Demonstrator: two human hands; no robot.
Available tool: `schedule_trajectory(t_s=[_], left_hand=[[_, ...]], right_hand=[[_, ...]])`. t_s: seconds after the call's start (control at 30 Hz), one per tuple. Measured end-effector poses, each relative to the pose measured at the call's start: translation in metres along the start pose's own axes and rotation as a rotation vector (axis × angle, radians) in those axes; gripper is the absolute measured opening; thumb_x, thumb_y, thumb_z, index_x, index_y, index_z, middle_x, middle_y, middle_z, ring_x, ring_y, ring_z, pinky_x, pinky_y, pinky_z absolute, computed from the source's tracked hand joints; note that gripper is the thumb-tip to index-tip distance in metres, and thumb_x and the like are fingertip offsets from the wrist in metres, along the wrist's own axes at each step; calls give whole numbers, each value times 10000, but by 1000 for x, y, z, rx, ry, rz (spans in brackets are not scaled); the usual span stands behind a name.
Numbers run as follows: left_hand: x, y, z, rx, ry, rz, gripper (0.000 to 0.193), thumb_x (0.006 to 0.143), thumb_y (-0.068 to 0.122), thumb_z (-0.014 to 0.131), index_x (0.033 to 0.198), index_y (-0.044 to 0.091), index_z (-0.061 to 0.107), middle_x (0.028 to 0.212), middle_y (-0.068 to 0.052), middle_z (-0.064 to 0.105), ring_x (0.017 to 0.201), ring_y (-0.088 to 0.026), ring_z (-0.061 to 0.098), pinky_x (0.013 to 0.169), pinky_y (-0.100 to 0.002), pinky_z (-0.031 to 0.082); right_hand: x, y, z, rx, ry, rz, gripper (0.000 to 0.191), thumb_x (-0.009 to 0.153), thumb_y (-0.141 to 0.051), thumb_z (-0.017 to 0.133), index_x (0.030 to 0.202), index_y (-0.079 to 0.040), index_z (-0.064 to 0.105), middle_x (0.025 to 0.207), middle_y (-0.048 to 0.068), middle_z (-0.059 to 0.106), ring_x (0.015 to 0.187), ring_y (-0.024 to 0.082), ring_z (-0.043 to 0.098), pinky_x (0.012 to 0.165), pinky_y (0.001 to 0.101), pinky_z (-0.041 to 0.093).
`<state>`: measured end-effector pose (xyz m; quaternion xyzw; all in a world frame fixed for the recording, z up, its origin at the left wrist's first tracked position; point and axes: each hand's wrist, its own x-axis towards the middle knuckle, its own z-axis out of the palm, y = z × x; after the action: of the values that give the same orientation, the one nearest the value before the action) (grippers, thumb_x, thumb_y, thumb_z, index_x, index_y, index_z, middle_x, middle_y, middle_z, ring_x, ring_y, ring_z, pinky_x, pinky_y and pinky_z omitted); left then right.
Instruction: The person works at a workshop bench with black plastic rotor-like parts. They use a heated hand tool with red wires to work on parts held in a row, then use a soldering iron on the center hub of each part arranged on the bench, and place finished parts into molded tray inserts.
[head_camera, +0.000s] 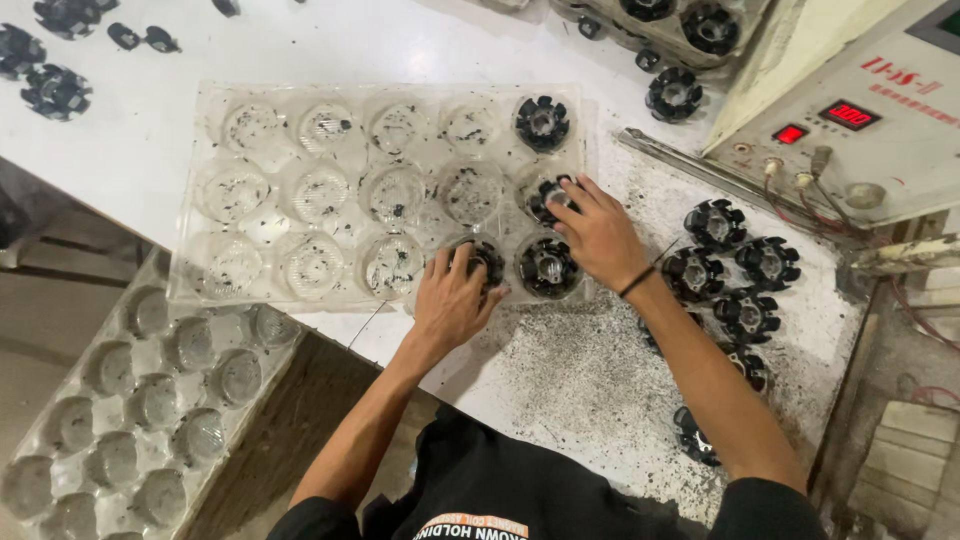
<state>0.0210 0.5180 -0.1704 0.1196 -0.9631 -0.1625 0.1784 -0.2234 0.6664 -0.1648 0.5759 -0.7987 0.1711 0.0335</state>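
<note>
Left hand (452, 300): fingers curled over a black finned round part (484, 262), pressing it into a pocket in the nearest row of the clear plastic tray (215, 270); closed on the part from above, so it seats level.

Right hand (598, 235): fingers spread and bent down onto a second black finned part (548, 197) in the tray's middle row, just beyond the fingertips; gripping it by the rim. A dark band sits on the wrist.

Between the 2 hands: 1 finned part (548, 267) already seated in the end pocket of the nearest row. Beyond the right hand: 1 more seated part (541, 122) in the far-row end pocket. The filled pockets cluster at the tray's end nearest the right hand; the rest hold only black specks.

To the right of the right hand: a loose cluster of finned parts (738, 275) on the white bench (560, 380), within easy reach. The bench here is dusted with black grit.

Further right: a beige control unit (880, 150) with red lit displays and wires.

Left of and below the left hand: an empty moulded tray (130, 400) lying off the bench edge.

Far corners: other scattered finned parts (55, 90) and another loaded tray (690, 30).
</note>
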Motion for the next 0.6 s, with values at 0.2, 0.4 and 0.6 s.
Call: schedule_trajectory(t_s=[0.2,0.4,0.6], left_hand=[[-2,-5,0,8,31,89,556,805,479,773,1067,-7,706,1338,-211,528,1182,-415,497,950,-517,438],[12,24,24,-25,-25,90,511,816,401,820,1078,-19,692,1340,-201,531,1133,-420,496,945,-546,433],[28,94,54,-13,67,128,582,793,341,789,1221,-20,631,1349,-215,518,1202,-399,532,989,-566,453]], right_hand=[[-34,35,-1,83,86,146,294,1059,-257,620,1318,-159,718,1478,130,605,1325,307,622,1165,466,482],[-109,93,-39,-404,90,496,807,846,-637,798,1449,-130,623,1312,383,541,1100,534,523,951,615,383],[-99,115,-44,-240,64,791,598,768,-531,830,1155,-95,698,1103,209,673,1014,396,637,990,549,441]])
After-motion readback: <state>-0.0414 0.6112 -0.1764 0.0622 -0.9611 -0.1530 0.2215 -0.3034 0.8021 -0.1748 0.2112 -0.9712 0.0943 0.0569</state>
